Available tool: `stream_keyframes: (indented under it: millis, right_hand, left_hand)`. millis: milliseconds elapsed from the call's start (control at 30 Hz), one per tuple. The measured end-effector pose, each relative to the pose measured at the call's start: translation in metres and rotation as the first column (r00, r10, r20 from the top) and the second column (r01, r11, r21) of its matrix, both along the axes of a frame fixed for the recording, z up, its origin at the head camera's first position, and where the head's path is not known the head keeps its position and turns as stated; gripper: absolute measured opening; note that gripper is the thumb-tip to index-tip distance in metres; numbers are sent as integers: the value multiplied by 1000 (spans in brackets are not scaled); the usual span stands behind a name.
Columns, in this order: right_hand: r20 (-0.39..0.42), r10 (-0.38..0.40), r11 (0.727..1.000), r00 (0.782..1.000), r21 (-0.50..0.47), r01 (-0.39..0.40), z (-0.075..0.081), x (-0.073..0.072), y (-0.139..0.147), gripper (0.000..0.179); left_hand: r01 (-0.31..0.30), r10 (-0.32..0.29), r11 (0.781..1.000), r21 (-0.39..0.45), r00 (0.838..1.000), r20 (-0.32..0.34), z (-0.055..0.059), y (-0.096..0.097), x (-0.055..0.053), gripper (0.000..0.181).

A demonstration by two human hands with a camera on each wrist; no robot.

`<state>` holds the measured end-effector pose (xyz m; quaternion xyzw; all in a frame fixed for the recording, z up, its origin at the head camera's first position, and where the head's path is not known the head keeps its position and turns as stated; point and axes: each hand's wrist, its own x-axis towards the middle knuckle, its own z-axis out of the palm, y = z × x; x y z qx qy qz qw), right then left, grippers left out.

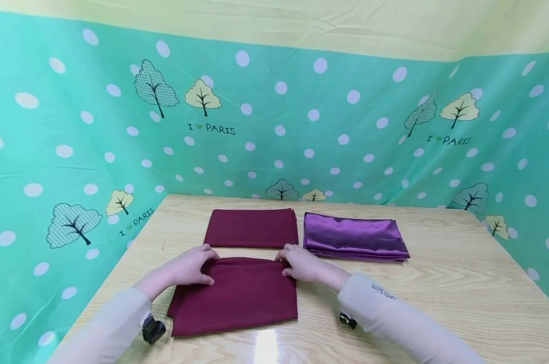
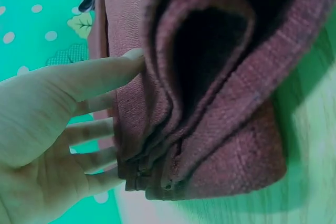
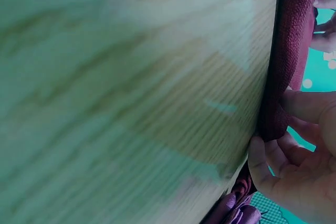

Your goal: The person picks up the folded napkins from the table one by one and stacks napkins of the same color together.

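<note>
- Head view: the near maroon cloth [image 1: 238, 301] lies folded on the bench [image 1: 465, 283]; the left hand [image 1: 191, 269] pinches its ten-o'clock corner, the right hand [image 1: 305, 265] its two-o'clock one. The far maroon cloth [image 1: 251, 228] sits just beyond at twelve, the purple cloth [image 1: 353, 235] toward two. I'd say uneven pulling could skew the fold, and reaching forward could nudge the far maroon cloth. Some fingertips are hidden behind the edge.
- Left wrist view: thumb in front, fingers behind, towards eight o'clock. The loose layers might slip apart if that pinch slackened; the loop's inside is too dark to read.
- Right wrist view: thumb and fingers grip the edge at four o'clock; most of the cloth is out of sight.
</note>
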<state>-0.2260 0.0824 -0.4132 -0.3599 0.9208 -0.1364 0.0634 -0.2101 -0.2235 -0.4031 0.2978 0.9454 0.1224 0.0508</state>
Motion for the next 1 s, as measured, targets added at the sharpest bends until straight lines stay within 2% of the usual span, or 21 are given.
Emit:
stream_keyframes:
  millis: [233,467,733,1000]
  right_hand:
    - [-5,0,999,1000,-42,0,-3,3,0,28]
    - [-60,15,999,998,-44,-18,-5,6,0,27]
    - [-96,33,998,995,-42,-37,-9,7,1,25]
    - [-49,30,999,998,-11,-31,-4,5,0,25]
  left_hand:
    - [-10,10,1000,-14,1000,28,3,3,3,39]
    - [9,-10,1000,-29,1000,-11,4,6,6,28]
    - [30,-30,999,14,999,-12,1,5,6,20]
    - [44,-44,999,18,999,-18,-1,6,3,16]
